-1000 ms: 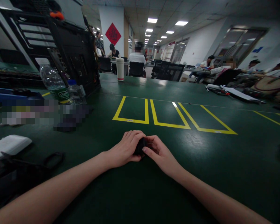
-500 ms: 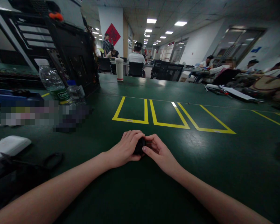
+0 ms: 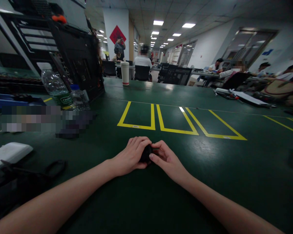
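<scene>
A small black rounded object (image 3: 146,154) sits between my hands, low over the green table (image 3: 146,201); its kind cannot be made out. My left hand (image 3: 130,152) is closed over its top and left side, fingers curled round it and the thumb low in front. From the right, my right hand (image 3: 164,157) pinches at the object's edge, thumb in front and the bent fingers behind. Much of the object is hidden under the left fingers. Beyond the hands, yellow tape outlines (image 3: 178,131) mark the table.
At left stand a large clear bottle (image 3: 55,84), a smaller blue-capped bottle (image 3: 78,97) and a black machine frame (image 3: 80,61). A white box (image 3: 9,156) and black cable (image 3: 56,167) lie nearer. A white cup (image 3: 125,73) stands at the far edge. Several people sit beyond.
My hands and the black object stay almost exactly in place. In the background, a standing person in a striped top has moved to the right.
</scene>
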The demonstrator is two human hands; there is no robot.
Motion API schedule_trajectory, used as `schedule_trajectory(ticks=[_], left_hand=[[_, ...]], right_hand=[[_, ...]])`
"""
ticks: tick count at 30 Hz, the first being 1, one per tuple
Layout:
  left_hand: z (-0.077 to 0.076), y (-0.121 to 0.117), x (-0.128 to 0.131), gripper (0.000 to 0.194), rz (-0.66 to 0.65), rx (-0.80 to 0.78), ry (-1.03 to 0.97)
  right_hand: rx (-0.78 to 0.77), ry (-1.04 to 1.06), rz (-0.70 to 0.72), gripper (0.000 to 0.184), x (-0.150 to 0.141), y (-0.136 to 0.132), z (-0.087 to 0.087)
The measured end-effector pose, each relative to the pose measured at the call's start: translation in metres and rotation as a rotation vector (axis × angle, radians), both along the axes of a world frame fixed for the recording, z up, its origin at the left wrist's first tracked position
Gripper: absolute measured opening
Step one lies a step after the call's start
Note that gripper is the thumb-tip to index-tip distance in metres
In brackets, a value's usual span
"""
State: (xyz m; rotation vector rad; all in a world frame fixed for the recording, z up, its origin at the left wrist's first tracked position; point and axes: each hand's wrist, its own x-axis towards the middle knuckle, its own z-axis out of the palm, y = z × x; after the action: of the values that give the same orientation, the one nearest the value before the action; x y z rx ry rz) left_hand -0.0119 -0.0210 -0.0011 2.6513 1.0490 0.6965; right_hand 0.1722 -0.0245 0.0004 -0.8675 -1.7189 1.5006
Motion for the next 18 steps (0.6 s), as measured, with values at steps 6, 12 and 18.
schedule_trajectory(ticks=[6,12,18], left_hand=[[0.0054,-0.0010,0.0007,0.058,0.007,-0.005,0.018],[0.0022,0.0010,0.0006,0.061,0.025,-0.027,-0.015],[-0.0020,0.0026,0.0008,0.064,0.028,-0.021,-0.036]], right_hand=[[-0.031,-0.035,-0.067,0.025,-0.0014,0.0016,0.0018],[-0.062,-0.044,-0.030,0.023,-0.0003,0.0066,-0.0012],[-0.007,0.029,0.012,0.021,-0.0008,0.0044,-0.0013]])
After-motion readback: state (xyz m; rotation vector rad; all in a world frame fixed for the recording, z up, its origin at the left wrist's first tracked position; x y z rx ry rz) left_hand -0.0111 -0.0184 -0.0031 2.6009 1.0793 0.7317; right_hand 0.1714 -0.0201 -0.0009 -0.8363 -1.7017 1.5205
